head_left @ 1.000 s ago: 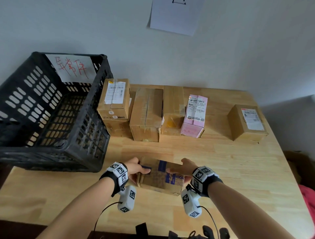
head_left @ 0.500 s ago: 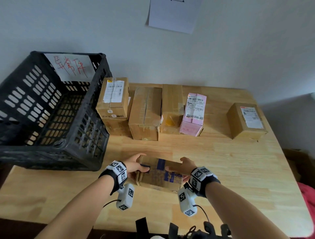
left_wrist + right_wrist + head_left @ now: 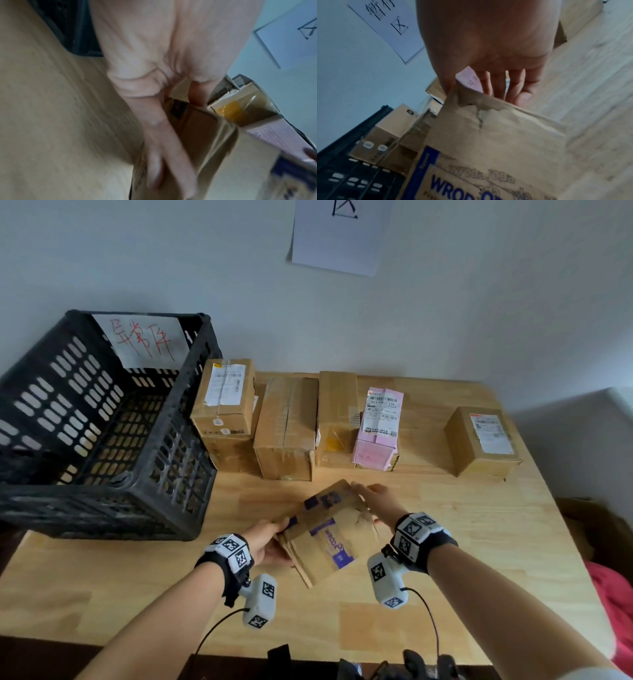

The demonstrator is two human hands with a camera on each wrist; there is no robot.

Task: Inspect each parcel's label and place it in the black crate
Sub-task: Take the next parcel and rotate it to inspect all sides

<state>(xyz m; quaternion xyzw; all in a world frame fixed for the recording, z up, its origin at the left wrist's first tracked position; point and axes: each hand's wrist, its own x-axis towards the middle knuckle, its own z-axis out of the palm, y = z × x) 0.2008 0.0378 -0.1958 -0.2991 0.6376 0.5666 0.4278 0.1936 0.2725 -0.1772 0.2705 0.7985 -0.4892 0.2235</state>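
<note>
A worn brown parcel (image 3: 329,529) with blue print is tilted up off the wooden table (image 3: 462,542) in the head view. My left hand (image 3: 270,539) grips its near left edge, thumb on top and fingers (image 3: 164,162) along its side. My right hand (image 3: 376,501) holds its far right edge, fingers (image 3: 518,86) behind the torn rim and thumb at the corner. No shipping label shows on the faces of the parcel (image 3: 496,142) that I see. The black crate (image 3: 164,501) stands at the left with nothing inside it.
Behind stands a row of parcels: a labelled box (image 3: 224,398) stacked on another beside the crate, two plain boxes (image 3: 286,426), a pink labelled parcel (image 3: 378,429), and a labelled box (image 3: 483,440) apart at the right. Red cloth (image 3: 613,594) lies off the table's right edge.
The parcel has been turned and tipped up, its right end swinging away from me. My right hand moved forward along its far edge; my left hand stayed at the near left corner.
</note>
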